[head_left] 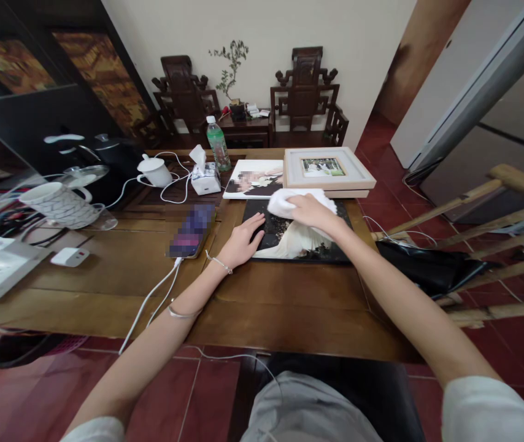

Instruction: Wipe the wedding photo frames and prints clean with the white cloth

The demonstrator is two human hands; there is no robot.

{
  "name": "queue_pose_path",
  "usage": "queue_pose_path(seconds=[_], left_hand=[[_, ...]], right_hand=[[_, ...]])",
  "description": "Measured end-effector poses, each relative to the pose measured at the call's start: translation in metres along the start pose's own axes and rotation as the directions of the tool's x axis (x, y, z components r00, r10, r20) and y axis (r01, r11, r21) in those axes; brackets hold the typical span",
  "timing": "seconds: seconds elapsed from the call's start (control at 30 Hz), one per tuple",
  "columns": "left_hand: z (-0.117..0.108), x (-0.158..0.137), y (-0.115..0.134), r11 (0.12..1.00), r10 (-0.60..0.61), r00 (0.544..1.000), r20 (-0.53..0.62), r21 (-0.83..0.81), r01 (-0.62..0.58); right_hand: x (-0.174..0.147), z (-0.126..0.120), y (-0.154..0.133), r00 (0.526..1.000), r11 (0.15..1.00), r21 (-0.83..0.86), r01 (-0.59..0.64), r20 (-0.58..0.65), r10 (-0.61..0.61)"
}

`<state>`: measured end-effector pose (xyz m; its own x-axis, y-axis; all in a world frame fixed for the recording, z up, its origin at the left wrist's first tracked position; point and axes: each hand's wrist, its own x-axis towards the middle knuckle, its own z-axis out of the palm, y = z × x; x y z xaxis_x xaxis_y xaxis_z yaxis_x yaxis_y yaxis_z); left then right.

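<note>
Wiping, apparently: right hand [315,212] grips cloth [281,203] on photo panel [292,239]; left hand [242,241], open at its left edge, should brace further strokes.

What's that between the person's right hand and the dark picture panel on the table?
A bunched white cloth, held by the right hand over the dark picture panel; the head view shows it.
</note>
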<state>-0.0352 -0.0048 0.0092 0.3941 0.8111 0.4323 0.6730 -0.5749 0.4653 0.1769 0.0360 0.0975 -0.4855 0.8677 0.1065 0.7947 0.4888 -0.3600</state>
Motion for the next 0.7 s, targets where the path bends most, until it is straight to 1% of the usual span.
queue_pose_path(seconds=[0.07, 0.13, 0.2, 0.23, 0.27, 0.33, 0.43, 0.5, 0.57, 0.6, 0.7], left_hand=[[0.001, 0.0, -0.001, 1.0, -0.001, 1.0, -0.002, -0.007, 0.001], [0.002, 0.0, -0.001, 1.0, -0.002, 1.0, -0.013, -0.012, 0.002], [0.003, 0.0, -0.001, 1.0, -0.006, 1.0, -0.017, -0.013, 0.006], [0.003, 0.0, -0.001, 1.0, -0.009, 1.0, -0.018, -0.013, 0.009], [0.004, 0.0, -0.001, 1.0, -0.012, 1.0, -0.017, -0.013, 0.012], [0.004, 0.0, -0.001, 1.0, -0.017, 1.0, -0.018, -0.015, 0.017], [0.004, 0.0, 0.0, 1.0, -0.024, 1.0, -0.02, -0.006, 0.024], [0.004, 0.0, 0.0, 1.0, -0.029, 0.999, -0.019, 0.004, 0.029], [0.005, 0.0, -0.001, 1.0, -0.027, 0.999, -0.022, 0.008, 0.027], [0.005, 0.0, -0.001, 1.0, -0.024, 0.999, -0.026, 0.007, 0.024], [0.005, 0.0, -0.002, 1.0, -0.007, 1.0, -0.03, 0.006, 0.007]], right_hand=[[-0.021, -0.01, 0.031, 0.998, 0.995, -0.073, -0.066, -0.011, 0.066], [-0.043, -0.016, 0.058, 0.993, 0.983, -0.142, -0.112, -0.057, 0.105], [-0.065, -0.016, 0.074, 0.995, 0.979, -0.18, -0.094, -0.054, 0.086], [-0.077, -0.013, 0.078, 0.996, 0.979, -0.191, -0.078, -0.048, 0.07], [-0.09, -0.01, 0.077, 0.998, 0.979, -0.198, -0.054, -0.041, 0.047], [-0.117, -0.002, 0.068, 0.999, 0.98, -0.197, 0.001, -0.031, -0.007], [-0.159, 0.007, 0.042, 0.995, 0.983, -0.155, 0.101, 0.03, -0.097], [-0.179, 0.01, 0.026, 0.986, 0.982, -0.12, 0.147, 0.091, -0.136], [-0.187, 0.01, 0.016, 0.979, 0.981, -0.089, 0.173, 0.129, -0.161], [-0.186, 0.009, 0.014, 0.976, 0.981, -0.073, 0.178, 0.138, -0.167], [-0.165, 0.005, 0.018, 0.979, 0.984, -0.048, 0.169, 0.12, -0.162]])
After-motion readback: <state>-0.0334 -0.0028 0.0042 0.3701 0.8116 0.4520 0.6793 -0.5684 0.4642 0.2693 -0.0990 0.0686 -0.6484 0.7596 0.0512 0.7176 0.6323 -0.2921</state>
